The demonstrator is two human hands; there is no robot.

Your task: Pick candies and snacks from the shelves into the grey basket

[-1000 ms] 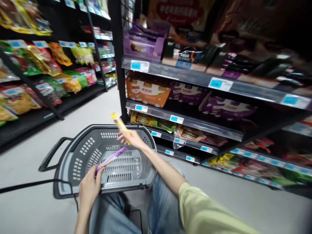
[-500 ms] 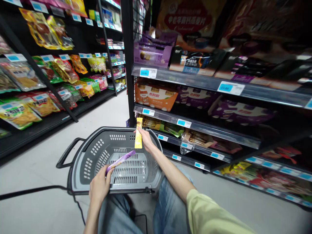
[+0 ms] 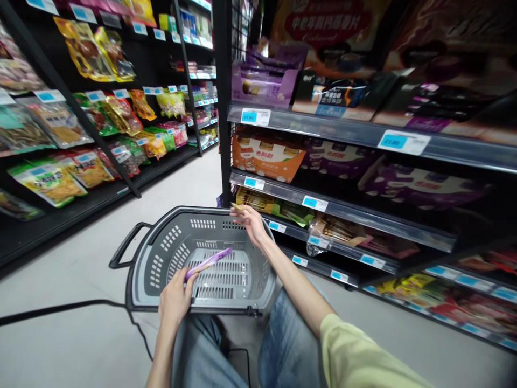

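Black shelf rack (image 3: pixel 335 131) stood ahead; grey basket (image 3: pixel 218 304) sat at my knees. My left hand (image 3: pixel 175 296) was over its near rim, fingers closed on one end of the purple packet (image 3: pixel 212 263), free end pointing over the basket floor. My right hand (image 3: pixel 251 222) was by the far rim, fingers half spread, lightly pinching the yellow packet (image 3: pixel 236 206) at the tips, seen nearly edge-on, mostly hidden.

Smooth hard-plastic basket (image 3: pixel 218 234), smooth-skinned purple sachet (image 3: pixel 210 262), matt denim trousers (image 3: pixel 291 334)
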